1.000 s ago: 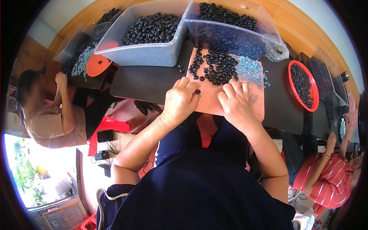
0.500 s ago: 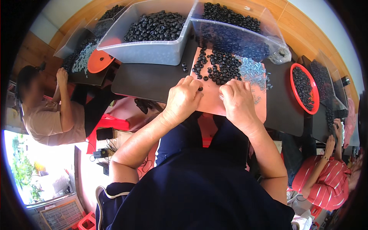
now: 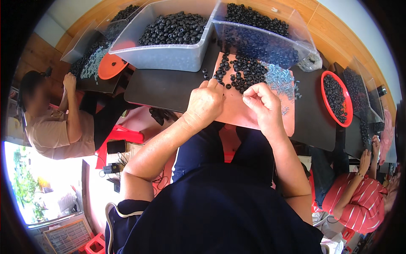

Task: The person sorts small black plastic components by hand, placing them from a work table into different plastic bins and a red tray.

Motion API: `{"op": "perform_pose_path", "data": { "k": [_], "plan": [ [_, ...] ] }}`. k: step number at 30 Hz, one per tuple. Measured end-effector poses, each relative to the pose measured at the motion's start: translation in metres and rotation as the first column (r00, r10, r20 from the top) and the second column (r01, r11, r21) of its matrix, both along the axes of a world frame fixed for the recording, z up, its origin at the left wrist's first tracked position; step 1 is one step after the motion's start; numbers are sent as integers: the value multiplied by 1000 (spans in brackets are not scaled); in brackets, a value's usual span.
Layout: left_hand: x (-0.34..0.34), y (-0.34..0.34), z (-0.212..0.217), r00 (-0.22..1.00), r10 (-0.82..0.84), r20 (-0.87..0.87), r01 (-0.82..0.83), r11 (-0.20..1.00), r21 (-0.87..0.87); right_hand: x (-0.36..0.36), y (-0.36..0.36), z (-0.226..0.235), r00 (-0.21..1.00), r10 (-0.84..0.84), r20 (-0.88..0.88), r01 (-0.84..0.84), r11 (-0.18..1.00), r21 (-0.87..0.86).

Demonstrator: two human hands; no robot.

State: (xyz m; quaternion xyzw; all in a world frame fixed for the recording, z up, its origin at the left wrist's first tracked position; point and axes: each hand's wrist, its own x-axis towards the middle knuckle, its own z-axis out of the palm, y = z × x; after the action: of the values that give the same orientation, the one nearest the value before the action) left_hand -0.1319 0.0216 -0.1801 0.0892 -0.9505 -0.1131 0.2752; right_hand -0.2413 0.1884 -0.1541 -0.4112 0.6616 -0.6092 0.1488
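Note:
On the pink-orange board (image 3: 237, 111) before me lies a loose pile of round black bead-like pieces with holes (image 3: 251, 74). Just right of it is a heap of tiny clear bluish pieces (image 3: 279, 80). My left hand (image 3: 206, 103) is closed at the board's left edge, fingertips beside the nearest black pieces; its fingers hide whatever it holds. My right hand (image 3: 264, 103) is above the board, thumb and index finger pinched together below the black pile. Anything in that pinch is too small to make out.
Behind the board stand two clear bins (image 3: 169, 57) (image 3: 264, 30) of black pieces. A red bowl (image 3: 337, 99) with black pieces sits right on the dark table (image 3: 160, 86); an orange-red dish (image 3: 111, 70) lies left. People work on either side (image 3: 59, 122) (image 3: 357, 199).
My left hand has turned, and the black piece seen at its fingertips is now out of sight. My right hand has lifted slightly, its pinch now showing plainly.

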Motion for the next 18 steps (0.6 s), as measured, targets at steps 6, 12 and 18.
{"op": "perform_pose_path", "data": {
  "k": [6, 12, 18],
  "plan": [
    [14, 15, 22, 996, -69, -60, 83, 399, 913, 3, -2, 1, 999, 27, -33, -26, 999, 33],
    [16, 25, 18, 980, -66, -190, 180, -129, 975, 5, -5, 2, 934, 60, -351, -55, 998, 23],
    [22, 25, 16, 965, -148, -215, 197, -126, 972, 6, -2, 13, 762, 50, -646, -85, 996, -23]
  ]
}}
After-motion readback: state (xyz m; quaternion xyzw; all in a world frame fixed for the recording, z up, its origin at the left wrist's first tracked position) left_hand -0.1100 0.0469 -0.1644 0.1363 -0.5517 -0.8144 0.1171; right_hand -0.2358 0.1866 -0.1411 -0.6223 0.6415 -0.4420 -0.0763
